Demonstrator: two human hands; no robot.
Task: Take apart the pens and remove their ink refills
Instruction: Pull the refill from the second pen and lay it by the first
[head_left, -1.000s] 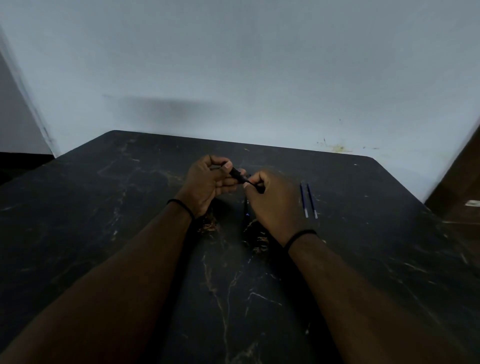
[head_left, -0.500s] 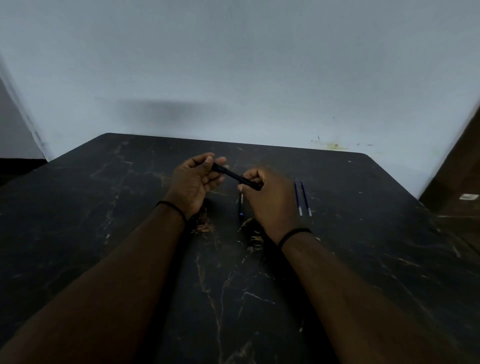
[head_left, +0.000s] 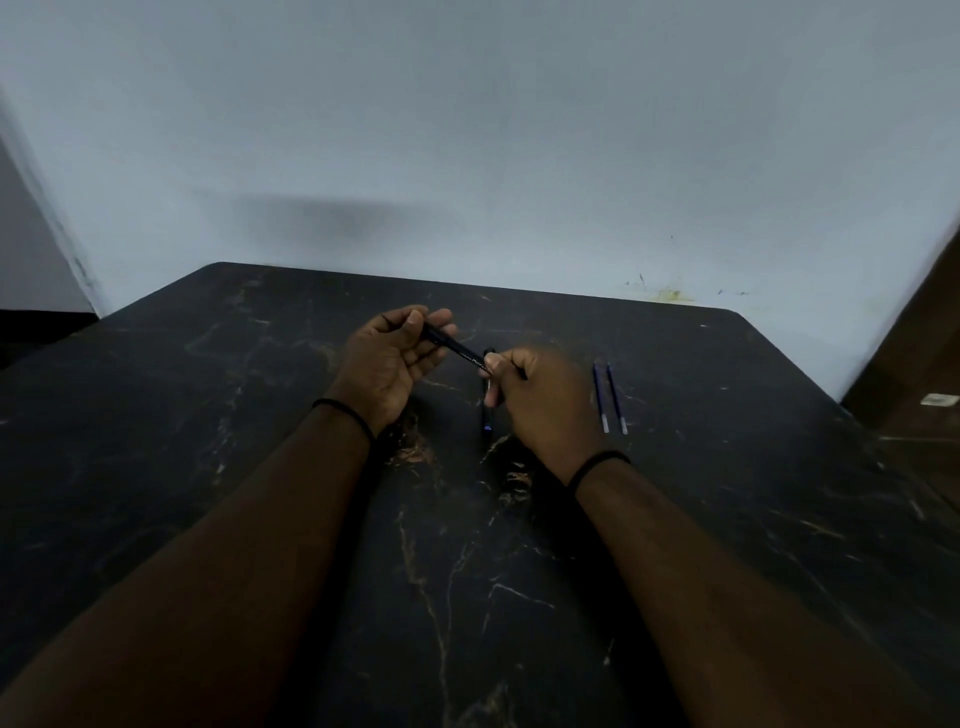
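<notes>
Dark marble table (head_left: 208, 415), both hands pinching black pen (head_left: 457, 349), L (head_left: 395, 358) & R (head_left: 540, 395).

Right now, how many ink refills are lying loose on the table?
2: one refill and a second refill side by side, right of the right hand. More may be hidden under the hands.

I'm looking at a plain indoor room, likely a home: a dark marble-patterned table (head_left: 260, 467) pushed against a bare pale wall (head_left: 467, 130), a small stain (head_left: 672, 295) just above the table's far right corner
</notes>
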